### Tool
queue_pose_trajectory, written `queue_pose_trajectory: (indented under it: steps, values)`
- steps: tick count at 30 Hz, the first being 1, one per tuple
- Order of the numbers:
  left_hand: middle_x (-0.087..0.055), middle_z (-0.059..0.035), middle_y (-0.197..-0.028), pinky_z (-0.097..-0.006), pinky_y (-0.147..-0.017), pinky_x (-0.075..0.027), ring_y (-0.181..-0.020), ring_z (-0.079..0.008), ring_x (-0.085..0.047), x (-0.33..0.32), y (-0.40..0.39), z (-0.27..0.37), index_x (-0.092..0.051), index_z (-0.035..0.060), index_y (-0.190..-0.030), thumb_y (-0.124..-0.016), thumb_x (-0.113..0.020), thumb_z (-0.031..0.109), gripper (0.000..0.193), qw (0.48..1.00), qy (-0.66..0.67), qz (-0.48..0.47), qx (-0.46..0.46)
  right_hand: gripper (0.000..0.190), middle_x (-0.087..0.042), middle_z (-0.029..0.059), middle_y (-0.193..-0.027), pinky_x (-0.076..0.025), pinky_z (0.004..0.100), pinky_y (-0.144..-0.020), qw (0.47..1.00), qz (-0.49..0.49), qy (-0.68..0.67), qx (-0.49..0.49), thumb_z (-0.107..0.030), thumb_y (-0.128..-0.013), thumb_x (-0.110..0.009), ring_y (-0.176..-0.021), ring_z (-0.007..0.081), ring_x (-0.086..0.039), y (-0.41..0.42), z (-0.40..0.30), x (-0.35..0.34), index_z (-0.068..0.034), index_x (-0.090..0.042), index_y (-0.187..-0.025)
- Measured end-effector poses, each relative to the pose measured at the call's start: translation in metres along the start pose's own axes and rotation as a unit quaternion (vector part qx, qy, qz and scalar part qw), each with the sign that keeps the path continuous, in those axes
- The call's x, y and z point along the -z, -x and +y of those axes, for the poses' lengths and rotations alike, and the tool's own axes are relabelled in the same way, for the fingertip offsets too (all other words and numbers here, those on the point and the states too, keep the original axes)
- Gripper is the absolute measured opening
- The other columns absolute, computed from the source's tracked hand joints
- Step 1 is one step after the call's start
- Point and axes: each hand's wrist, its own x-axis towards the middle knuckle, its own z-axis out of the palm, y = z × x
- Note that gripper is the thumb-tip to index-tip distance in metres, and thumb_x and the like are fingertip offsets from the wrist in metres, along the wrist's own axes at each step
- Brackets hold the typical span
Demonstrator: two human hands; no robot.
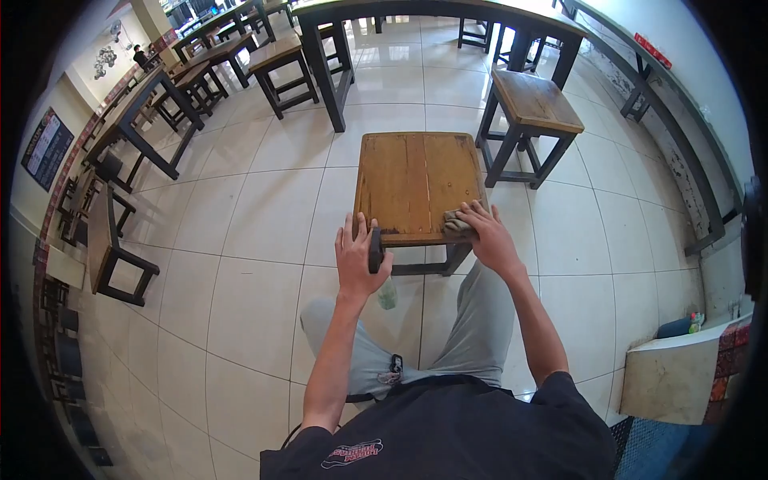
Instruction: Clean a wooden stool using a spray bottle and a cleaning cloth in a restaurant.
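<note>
A wooden stool (420, 180) with a worn brown seat and dark legs stands right in front of me. At its near left corner, my left hand (360, 258) is around the black top of what looks like a spray bottle; a greenish translucent bottle body (387, 294) hangs below the hand. The fingertips of this hand lie by the seat's edge. My right hand (491, 237) presses a folded grey-brown cloth (459, 224) onto the near right corner of the seat, fingers spread over it.
Another wooden stool (537, 102) stands beyond on the right, near a long dark-legged table (444, 7). A stool with a tilted look (105, 240) is at left. Further tables and stools line the left. A bench-like metal frame (666, 102) runs along the right wall; a low ledge (672, 372) is at lower right.
</note>
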Motion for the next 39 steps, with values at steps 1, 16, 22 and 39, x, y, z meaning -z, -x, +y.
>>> queue_pose_trajectory:
  steps: [1, 16, 22, 39]
  values:
    - [-0.049, -0.0268, -0.160, -0.0537, -0.127, -0.030, -0.156, -0.0426, -0.034, 0.000, 0.001, 0.000, -0.057, -0.0029, -0.149, -0.079, -0.070, 0.033, 0.080, 0.998, -0.056, 0.004, -0.023, 0.049, -0.064, 0.0115, -0.145, -0.031, 0.0531, -0.126, 0.999, -0.026, -0.002, -0.026, -0.002, -0.090, -0.067, -0.142, 0.0332, -0.052, -0.012, 0.000, 0.004, -0.013, -0.067, -0.137]
    - [-0.040, -0.0224, -0.168, -0.0498, -0.133, -0.021, -0.158, -0.0383, -0.032, -0.012, 0.003, 0.003, -0.045, -0.0017, -0.159, -0.079, -0.071, 0.024, 0.088, 0.998, 0.043, -0.024, -0.035, 0.039, -0.069, 0.0189, -0.135, -0.049, 0.0492, -0.113, 0.998, 0.010, 0.024, -0.055, -0.005, -0.090, -0.059, -0.128, 0.0375, -0.064, -0.209, -0.001, -0.081, -0.006, -0.072, -0.126]
    - [-0.040, -0.0215, -0.169, -0.0508, -0.132, -0.021, -0.159, -0.0386, -0.031, -0.002, 0.014, -0.003, -0.045, -0.0011, -0.160, -0.079, -0.072, 0.027, 0.090, 0.999, 0.032, -0.014, 0.009, 0.032, -0.071, 0.0193, -0.129, -0.055, 0.0484, -0.103, 0.980, 0.096, 0.011, 0.175, -0.005, -0.087, -0.063, -0.123, 0.0370, -0.066, -0.077, -0.066, -0.077, 0.001, -0.069, -0.118]
    - [-0.033, -0.0140, -0.174, -0.0604, -0.128, -0.027, -0.163, -0.0373, -0.022, -0.004, 0.026, -0.002, -0.039, 0.0078, -0.165, -0.080, -0.073, 0.022, 0.092, 0.998, 0.033, -0.051, 0.025, 0.032, -0.077, 0.0199, -0.113, -0.056, 0.0512, -0.097, 0.989, 0.118, 0.050, -0.071, -0.014, -0.092, -0.064, -0.109, 0.0416, -0.071, -0.272, -0.031, -0.128, -0.006, -0.076, -0.120]
